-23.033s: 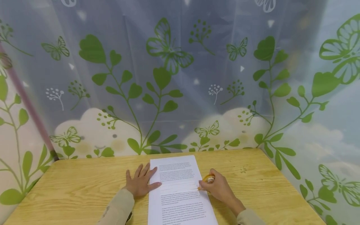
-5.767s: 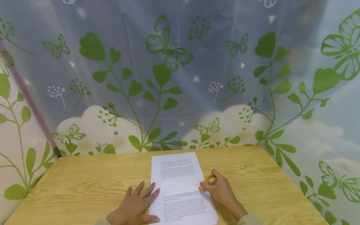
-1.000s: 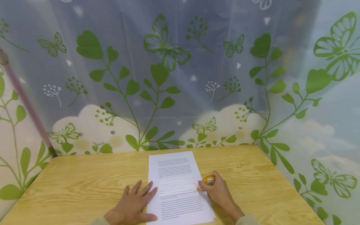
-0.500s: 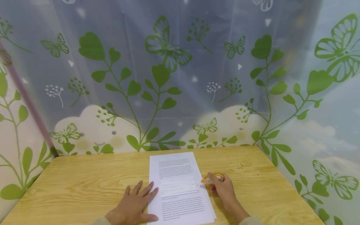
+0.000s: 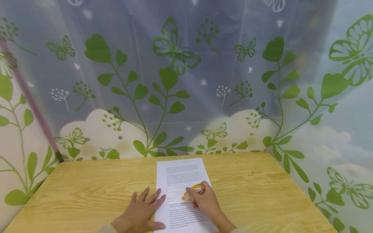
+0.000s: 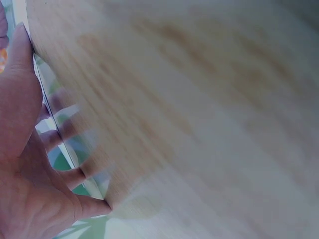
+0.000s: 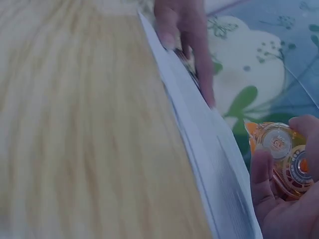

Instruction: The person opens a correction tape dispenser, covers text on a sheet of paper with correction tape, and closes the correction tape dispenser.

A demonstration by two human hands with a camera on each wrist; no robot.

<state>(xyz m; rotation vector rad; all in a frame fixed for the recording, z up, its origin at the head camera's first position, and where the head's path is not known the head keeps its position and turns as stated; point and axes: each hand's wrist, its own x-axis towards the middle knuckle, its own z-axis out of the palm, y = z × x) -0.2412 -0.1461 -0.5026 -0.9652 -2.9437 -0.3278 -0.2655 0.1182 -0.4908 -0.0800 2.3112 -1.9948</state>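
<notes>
My right hand (image 5: pixel 209 201) pinches an orange see-through correction tape dispenser (image 5: pixel 197 188) over the middle of a printed sheet (image 5: pixel 183 176). In the right wrist view, two round reels show through the body of the dispenser (image 7: pixel 278 144), between thumb and fingers. Its tip points left, near a white band (image 5: pixel 174 191) across the print; whether it touches the paper I cannot tell. Spread fingers of my left hand (image 5: pixel 140 211) rest along the left edge of the sheet. The left wrist view shows this hand (image 6: pixel 30 164) from the thumb side, holding nothing.
The paper lies on a wood-grain table (image 5: pixel 96 184), its top end near the back edge. A hanging curtain (image 5: pixel 186 97) with green leaves and butterflies stands right behind the table. Another patterned sheet (image 5: pixel 344 136) closes off the right side.
My right hand lifted the correction tape off the right margin, then moved it left to mid-page. The whitened band grew downward since the oldest frame. My left hand slid nearer me earlier and now stays.
</notes>
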